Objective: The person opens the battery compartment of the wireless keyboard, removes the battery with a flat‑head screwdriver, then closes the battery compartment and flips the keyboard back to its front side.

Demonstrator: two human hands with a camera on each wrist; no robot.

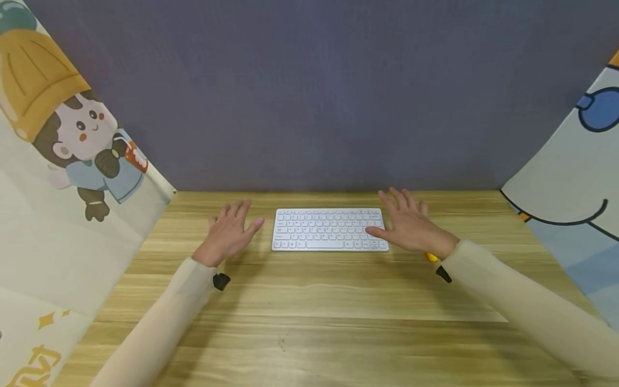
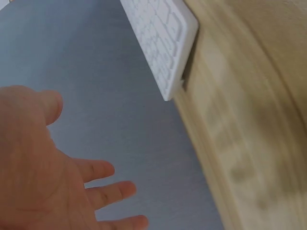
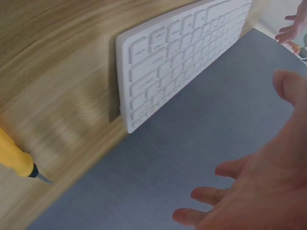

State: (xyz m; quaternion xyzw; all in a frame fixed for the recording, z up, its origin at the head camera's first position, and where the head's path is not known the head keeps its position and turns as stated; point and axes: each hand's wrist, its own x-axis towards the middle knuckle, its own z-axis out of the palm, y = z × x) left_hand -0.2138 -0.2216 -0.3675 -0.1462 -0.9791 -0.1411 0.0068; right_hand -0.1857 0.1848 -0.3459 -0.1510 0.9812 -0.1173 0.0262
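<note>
My left hand [image 1: 228, 234] and right hand [image 1: 408, 223] hang apart over the desk [image 1: 309, 322], fingers spread, holding nothing. The white keyboard [image 1: 329, 230] lies flat near the far edge; whether work on it is finished or unstarted, I can't tell. In the head view my right thumb overlaps its right end and my wrist mostly hides a yellow-handled tool [image 3: 17, 158].

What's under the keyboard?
The keyboard lies on the wooden table, which shows around its edges. The patch directly beneath and the keyboard's underside are covered.
</note>
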